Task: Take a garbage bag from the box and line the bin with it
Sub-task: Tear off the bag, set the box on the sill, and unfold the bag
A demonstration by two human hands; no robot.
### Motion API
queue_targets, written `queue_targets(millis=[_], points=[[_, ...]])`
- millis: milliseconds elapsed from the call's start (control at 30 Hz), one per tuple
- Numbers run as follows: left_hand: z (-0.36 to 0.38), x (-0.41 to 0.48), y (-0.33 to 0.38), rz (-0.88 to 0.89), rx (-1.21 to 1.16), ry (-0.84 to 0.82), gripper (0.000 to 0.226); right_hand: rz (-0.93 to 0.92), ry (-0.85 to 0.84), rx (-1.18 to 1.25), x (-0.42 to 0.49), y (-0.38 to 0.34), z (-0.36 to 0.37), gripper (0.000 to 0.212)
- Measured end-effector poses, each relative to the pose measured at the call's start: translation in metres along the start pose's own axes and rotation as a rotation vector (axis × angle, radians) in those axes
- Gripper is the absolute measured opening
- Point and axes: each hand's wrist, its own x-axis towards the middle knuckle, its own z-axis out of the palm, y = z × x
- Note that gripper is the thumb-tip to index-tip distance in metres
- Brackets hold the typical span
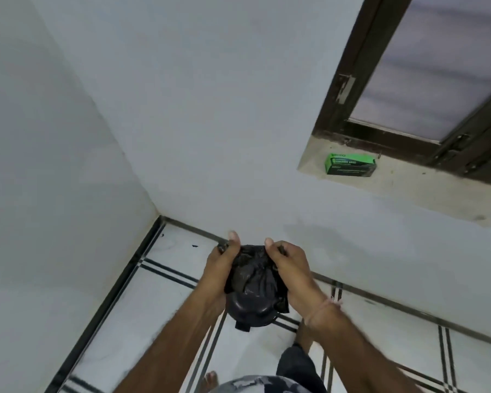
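A small black bin [250, 313] stands on the floor near the wall, seen from above. A crumpled black garbage bag [251, 269] sits in and over its top. My left hand [223, 262] grips the bag's edge on the left side of the rim, and my right hand [288, 265] grips it on the right side. The bag's folds hide the bin's opening. A green garbage bag box [350, 164] lies on the window ledge at the upper right, well away from both hands.
A white wall rises behind the bin and meets a second wall at the corner on the left. The dark-framed window [425, 80] sits above the stone ledge [408, 182]. White floor tiles [165, 293] with black lines lie below; my bare feet show near the bottom edge.
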Motion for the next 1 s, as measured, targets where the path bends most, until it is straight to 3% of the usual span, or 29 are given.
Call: queue_targets(millis=[100, 300, 433, 533, 600, 700, 800, 900, 1000], points=[[-0.033, -0.028, -0.001, 0.071, 0.197, -0.011, 0.045, -0.058, -0.065, -0.073, -0.032, -0.009, 0.018, 0.034], [-0.095, -0.039, -0.001, 0.103, 0.094, 0.178, 0.034, 0.018, -0.249, -0.198, -0.068, -0.016, 0.003, 0.020], [-0.112, -0.046, -0.010, 0.108, 0.144, 0.210, 0.033, 0.026, -0.177, -0.128, -0.083, -0.008, -0.006, 0.023], [-0.116, -0.048, -0.025, 0.113, 0.367, 0.198, 0.031, -0.025, -0.137, -0.061, -0.096, -0.007, -0.008, 0.021], [-0.109, -0.055, -0.032, 0.239, 0.601, 0.205, 0.040, -0.052, -0.190, -0.083, -0.105, -0.009, -0.010, 0.022], [-0.079, -0.079, -0.028, 0.402, 0.624, -0.043, 0.053, -0.081, -0.302, -0.125, -0.112, -0.018, -0.009, 0.028], [-0.053, -0.084, -0.026, 0.335, 0.525, -0.327, 0.046, -0.096, -0.367, -0.072, -0.114, -0.029, -0.011, 0.024], [-0.045, -0.083, -0.027, 0.362, 0.457, -0.288, 0.044, -0.125, -0.268, -0.015, -0.109, -0.033, -0.018, 0.013], [-0.055, -0.090, -0.033, 0.406, 0.415, -0.180, 0.025, -0.115, -0.072, 0.045, -0.104, -0.024, -0.024, 0.007]])
